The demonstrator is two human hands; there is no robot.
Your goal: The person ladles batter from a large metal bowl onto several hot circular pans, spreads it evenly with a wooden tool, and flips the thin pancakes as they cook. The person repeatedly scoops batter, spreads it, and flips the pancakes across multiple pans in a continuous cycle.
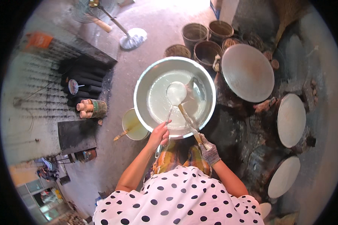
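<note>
A wide metal basin [209, 95] stands in front of my knees with pale, whitish liquid [157, 97] in it. My bare left hand [160, 135] grips the thin handle of a metal ladle [177, 91]. The ladle's round bowl lies over the middle of the basin and looks full of the white liquid. My right hand [208, 152], in a knitted work glove, is closed around a wooden stick [188, 118] coated with wet residue. The stick slants across the basin's near rim, its far tip close to the ladle bowl.
Left of the basin sits a bowl of yellowish liquid [132, 121] with a wooden-handled brush [121, 134]. Several round griddles or lids [248, 73] line the sooty stove on the right. Dark buckets [195, 32] stand beyond the basin; a pedestal fan base [133, 38] is farther left. A bucket holds perforated briquettes [86, 108].
</note>
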